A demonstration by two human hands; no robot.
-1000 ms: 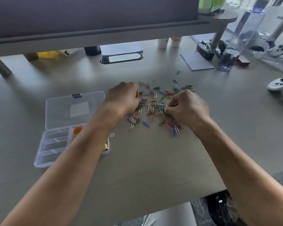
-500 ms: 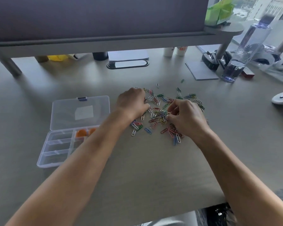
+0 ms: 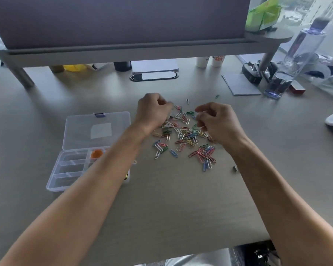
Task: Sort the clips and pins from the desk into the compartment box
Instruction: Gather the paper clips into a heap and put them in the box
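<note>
1. Hovering over the pile of paper clips [image 3: 185, 135] on the desk [image 3: 171, 198], both hands.
2. Left hand [image 3: 152, 112]: fingers curled tight over the pile's far left edge; cannot tell if any clip is inside.
3. Right hand [image 3: 217, 121]: fingers bent, tips close together, maybe pinching a clip; too blurry to be sure.
4. Clips lying right under and between the fingertips, pointing every which way.
5. Compartment box [image 3: 79, 169] sitting open to the left, lid flipped back, nearer the left hand; likely an easy carry from there.
</note>
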